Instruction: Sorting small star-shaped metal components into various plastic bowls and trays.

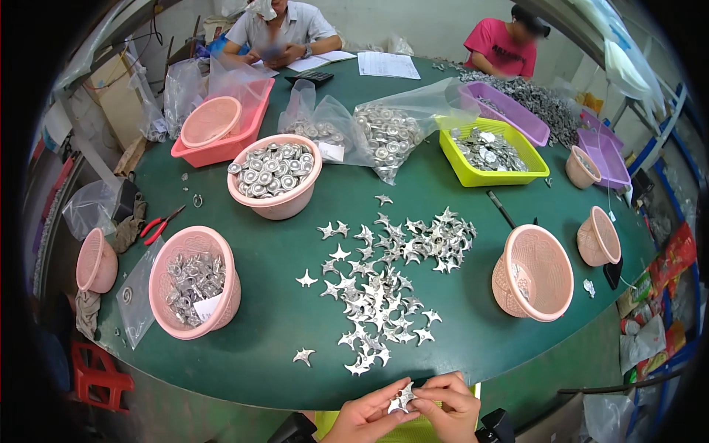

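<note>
The left hand [367,415] and right hand [449,407] are both closed, pinching one silver pointed piece [402,399] between the fingertips. The held piece is at the near edge of the table [277,332], slightly right of that edge's middle; a yellow-green container [325,422] is partly visible below the hands.

Similar loose pieces [380,295] lie in a scattered heap from near the same edge up to mid-table, some overlapping; one lies apart to the left.

Toward the table's left edge, a pink basket [235,292] contains small metal parts and a white slip; red-handled pliers [156,230] lie beyond it. Toward the right edge, a tilted pink basket [505,288] shows some contents, too obscured to identify. Toward the far edge, a round pink tub [277,211] contains silver discs, and a lime tray [502,178] contains flat metal pieces.
</note>
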A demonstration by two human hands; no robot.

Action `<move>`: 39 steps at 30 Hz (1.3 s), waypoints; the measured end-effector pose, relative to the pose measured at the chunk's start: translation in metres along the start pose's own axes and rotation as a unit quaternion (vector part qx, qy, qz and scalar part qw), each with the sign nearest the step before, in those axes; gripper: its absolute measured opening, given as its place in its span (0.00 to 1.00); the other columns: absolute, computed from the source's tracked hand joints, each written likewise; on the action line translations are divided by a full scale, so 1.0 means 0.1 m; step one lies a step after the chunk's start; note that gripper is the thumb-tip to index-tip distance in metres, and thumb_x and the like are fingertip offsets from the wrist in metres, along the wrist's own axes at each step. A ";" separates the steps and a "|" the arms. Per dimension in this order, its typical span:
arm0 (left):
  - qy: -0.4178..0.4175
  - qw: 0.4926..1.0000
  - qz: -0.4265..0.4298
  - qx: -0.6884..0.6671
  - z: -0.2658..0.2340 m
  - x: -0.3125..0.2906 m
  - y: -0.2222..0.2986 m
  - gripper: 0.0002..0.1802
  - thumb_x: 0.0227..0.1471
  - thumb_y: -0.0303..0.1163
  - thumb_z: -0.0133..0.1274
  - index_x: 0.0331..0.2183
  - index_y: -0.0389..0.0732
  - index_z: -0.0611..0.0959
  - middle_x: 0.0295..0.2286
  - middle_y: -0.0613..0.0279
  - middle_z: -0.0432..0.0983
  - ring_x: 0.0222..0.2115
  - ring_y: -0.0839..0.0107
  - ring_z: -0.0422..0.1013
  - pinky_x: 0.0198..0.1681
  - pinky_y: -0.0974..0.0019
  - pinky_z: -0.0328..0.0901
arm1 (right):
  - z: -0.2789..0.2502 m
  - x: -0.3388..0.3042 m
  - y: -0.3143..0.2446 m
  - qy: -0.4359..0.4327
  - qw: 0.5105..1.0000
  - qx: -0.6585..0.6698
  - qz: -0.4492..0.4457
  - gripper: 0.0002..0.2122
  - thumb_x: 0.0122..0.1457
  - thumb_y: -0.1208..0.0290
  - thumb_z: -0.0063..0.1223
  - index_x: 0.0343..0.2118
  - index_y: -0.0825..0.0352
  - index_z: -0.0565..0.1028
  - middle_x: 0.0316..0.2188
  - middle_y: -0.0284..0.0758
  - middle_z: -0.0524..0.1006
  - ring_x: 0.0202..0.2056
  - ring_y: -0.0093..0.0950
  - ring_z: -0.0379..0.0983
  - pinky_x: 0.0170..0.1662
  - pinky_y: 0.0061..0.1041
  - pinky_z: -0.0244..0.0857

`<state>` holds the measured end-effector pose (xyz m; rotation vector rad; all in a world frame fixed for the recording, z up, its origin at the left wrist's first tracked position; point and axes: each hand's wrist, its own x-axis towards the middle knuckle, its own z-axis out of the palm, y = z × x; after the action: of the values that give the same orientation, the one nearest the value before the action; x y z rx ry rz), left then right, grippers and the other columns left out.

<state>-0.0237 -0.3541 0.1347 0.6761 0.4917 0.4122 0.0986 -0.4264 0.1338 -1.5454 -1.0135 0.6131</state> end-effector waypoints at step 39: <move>-0.041 0.906 0.042 0.419 0.04 -0.07 0.05 0.13 0.41 0.24 0.47 0.34 0.34 0.72 0.31 0.55 0.70 0.32 0.68 0.67 0.34 0.71 0.62 | -0.18 0.56 0.27 0.055 0.978 -0.199 -0.004 0.06 0.40 0.77 0.52 0.24 0.68 0.69 0.20 0.35 0.67 0.25 0.30 0.61 0.30 0.24 0.56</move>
<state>-0.0277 -0.3563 0.1426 1.5480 0.5573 0.2352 0.1489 -0.3878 0.1200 -1.9010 -1.1021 0.3247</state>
